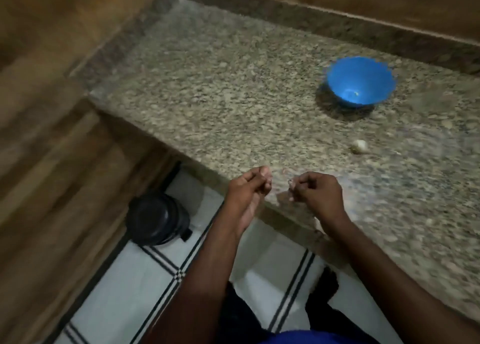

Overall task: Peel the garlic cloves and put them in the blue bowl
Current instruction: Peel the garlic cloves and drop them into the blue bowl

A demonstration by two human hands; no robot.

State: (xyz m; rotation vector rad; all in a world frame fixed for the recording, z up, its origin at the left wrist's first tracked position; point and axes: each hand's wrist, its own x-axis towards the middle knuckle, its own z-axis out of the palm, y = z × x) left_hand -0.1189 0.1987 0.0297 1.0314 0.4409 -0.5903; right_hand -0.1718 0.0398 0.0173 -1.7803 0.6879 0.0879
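1. A garlic clove (360, 146) is lying on the worktop (207, 105), at five o'clock from the blue bowl (361, 82).
2. Right hand (318, 191) fingers are pinching something pale, likely peel; left hand (249, 188) fingers are curling, contents unclear.
3. Both are working at the worktop's edge, so a slipping clove could be dropping to the floor.

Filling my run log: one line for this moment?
left hand: curled | right hand: pinches pale bit | garlic: on counter | blue bowl: apart

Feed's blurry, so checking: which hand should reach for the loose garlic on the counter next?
Probably the right hand: the garlic clove lies on its side, nearer than the left hand. But its fingers seem to pinch something pale already.
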